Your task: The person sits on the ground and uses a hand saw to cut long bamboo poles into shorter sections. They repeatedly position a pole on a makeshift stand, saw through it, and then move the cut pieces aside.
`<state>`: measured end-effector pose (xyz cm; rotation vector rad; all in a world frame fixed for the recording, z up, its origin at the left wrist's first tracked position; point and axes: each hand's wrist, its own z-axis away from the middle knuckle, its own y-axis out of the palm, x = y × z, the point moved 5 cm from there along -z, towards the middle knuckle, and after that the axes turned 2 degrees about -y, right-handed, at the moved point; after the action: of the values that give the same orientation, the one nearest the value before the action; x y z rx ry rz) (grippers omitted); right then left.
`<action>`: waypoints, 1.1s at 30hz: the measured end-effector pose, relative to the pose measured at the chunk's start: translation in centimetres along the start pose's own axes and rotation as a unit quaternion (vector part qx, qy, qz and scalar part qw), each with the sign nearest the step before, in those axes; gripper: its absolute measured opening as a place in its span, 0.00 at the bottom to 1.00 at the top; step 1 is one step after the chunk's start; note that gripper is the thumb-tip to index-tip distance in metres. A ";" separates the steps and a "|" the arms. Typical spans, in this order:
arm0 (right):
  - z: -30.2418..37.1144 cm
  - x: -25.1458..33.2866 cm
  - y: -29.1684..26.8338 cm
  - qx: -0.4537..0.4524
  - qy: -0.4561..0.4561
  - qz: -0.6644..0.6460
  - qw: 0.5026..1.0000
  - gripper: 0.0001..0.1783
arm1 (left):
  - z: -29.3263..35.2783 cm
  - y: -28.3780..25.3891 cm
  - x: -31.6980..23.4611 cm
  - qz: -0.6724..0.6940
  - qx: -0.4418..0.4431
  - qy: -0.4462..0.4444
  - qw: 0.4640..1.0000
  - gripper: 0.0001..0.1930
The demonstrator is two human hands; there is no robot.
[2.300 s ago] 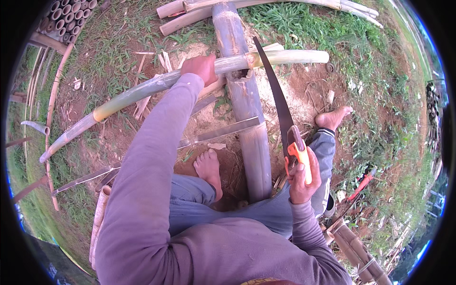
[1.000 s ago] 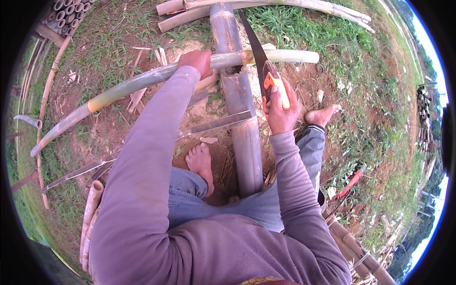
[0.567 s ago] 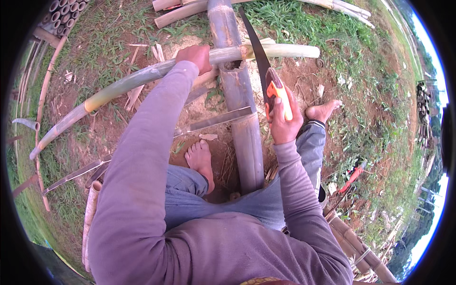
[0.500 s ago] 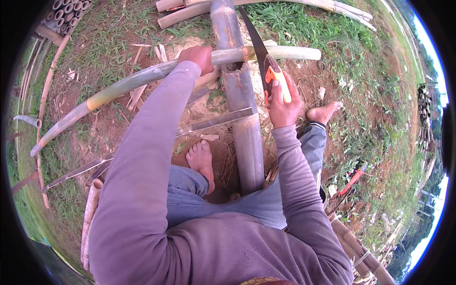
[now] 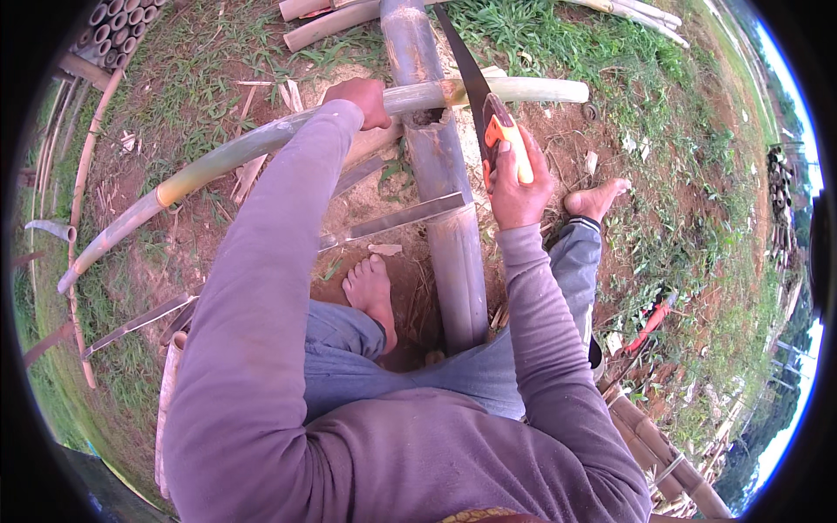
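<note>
A long greenish bamboo pole lies across a thicker grey bamboo log, close to a broken notch in the log's top. My left hand is closed over the pole, left of the log. In my right hand is the orange and white handle of a hand saw. Its dark blade points away from me and stands beside the pole, right of the log; whether the teeth touch the pole I cannot tell. The pole's pale cut end juts out past the blade.
A flat split strip rests on the log nearer to me. My bare feet are on either side of the log. More bamboo poles lie at the far side, and cut bamboo tubes are stacked far left. An orange-red object lies in grass at right.
The view has shifted slightly. My left hand stays on the pole, and the saw is in nearly the same place, with only a slight change.
</note>
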<state>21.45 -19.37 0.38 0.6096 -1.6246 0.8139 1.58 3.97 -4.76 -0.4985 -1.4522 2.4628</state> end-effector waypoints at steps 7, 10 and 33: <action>13.8 1.7 -9.6 0.012 -0.037 0.042 0.998 0.26 | -2.0 0.9 2.2 0.028 0.031 0.028 0.999 0.32; 13.0 1.9 -8.8 0.015 -0.020 0.029 0.999 0.27 | -1.9 0.7 1.8 0.023 0.033 0.031 0.999 0.31; 1.5 -0.5 -1.1 0.004 0.014 -0.013 1.000 0.24 | -3.8 1.4 1.8 0.132 0.104 0.070 0.983 0.28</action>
<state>21.42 -21.24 -0.12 0.6209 -1.5847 0.8056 1.44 6.99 -8.01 -0.8477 -1.1203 2.6766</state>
